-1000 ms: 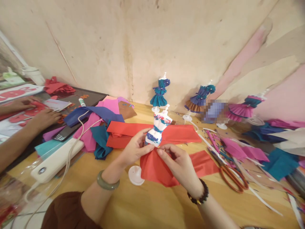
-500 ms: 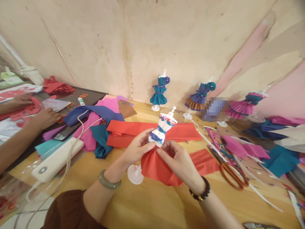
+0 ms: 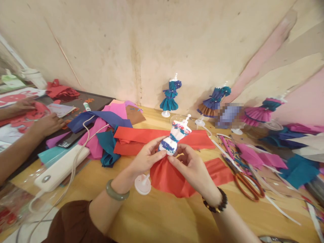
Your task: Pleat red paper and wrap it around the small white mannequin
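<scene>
A small white mannequin (image 3: 174,138) with patches of blue, teal and red tilts to the right, its round white stand (image 3: 143,184) low on the left. My left hand (image 3: 148,157) wraps round its lower body, thumb in front. Gathered red crepe paper (image 3: 167,179) hangs from the mannequin's bottom like a skirt. On the right side my right hand (image 3: 188,163) pinches the top edge of this paper, thumb in front and fingers curled behind. Behind the mannequin lies a folded red strip (image 3: 136,135).
Three dressed mannequins stand by the wall, one in teal (image 3: 169,98). Orange-handled scissors (image 3: 249,185) and paper scraps lie right. A power strip (image 3: 60,168), phone (image 3: 68,138) and coloured paper (image 3: 101,118) lie left. Another person's hands (image 3: 48,125) hold red pieces at far left.
The mannequin has tilted slightly further to the right, and its stand has shifted a little left. My right hand's fingers have moved slightly along the top of the red paper.
</scene>
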Tool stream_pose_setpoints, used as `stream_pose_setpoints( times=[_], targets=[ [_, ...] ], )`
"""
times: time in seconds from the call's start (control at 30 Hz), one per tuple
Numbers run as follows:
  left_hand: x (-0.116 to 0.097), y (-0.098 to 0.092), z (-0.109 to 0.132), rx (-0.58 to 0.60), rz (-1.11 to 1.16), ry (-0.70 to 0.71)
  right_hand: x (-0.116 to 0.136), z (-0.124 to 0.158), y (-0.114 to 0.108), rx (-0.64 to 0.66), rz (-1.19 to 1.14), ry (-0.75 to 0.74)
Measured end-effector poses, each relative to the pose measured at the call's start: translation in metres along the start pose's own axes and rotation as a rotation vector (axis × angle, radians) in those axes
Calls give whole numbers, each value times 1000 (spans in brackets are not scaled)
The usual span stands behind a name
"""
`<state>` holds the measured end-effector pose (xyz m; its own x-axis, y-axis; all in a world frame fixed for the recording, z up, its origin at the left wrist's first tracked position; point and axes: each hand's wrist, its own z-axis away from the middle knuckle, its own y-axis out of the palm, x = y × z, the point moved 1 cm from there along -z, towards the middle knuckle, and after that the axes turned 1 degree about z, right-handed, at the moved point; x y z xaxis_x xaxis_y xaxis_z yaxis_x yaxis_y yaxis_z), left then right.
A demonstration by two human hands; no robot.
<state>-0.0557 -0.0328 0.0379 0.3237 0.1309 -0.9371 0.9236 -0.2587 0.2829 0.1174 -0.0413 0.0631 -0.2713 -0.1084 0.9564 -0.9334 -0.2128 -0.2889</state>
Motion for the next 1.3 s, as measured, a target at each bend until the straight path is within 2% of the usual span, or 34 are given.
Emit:
stream_pose_setpoints(
  times=[0.37,0.6,0.73,0.83,1.0,1.1,1.2,1.3],
  targets=[
    [-4,5,1,53,0,-34,0,-4,-3,68,-173,-74],
    [-3,11,6,132,-87,-113,0,-5,-10,-64,-185,9],
    [-1,11,7,119,-18,-117,1,-5,-11,-66,-232,35],
    [-1,6,5,96,-64,-109,1,-7,-17,-117,-264,33],
    [-5,-1,6,19,-285,72,-4,-14,-38,-276,-303,19],
    [-6,1,9,53,-531,203,-9,-19,-48,-343,-359,10],
    [-2,4,10,85,-788,414,-11,-20,-51,-355,-391,1],
    [2,5,9,85,-923,577,-12,-21,-48,-341,-387,16]
  ],
)
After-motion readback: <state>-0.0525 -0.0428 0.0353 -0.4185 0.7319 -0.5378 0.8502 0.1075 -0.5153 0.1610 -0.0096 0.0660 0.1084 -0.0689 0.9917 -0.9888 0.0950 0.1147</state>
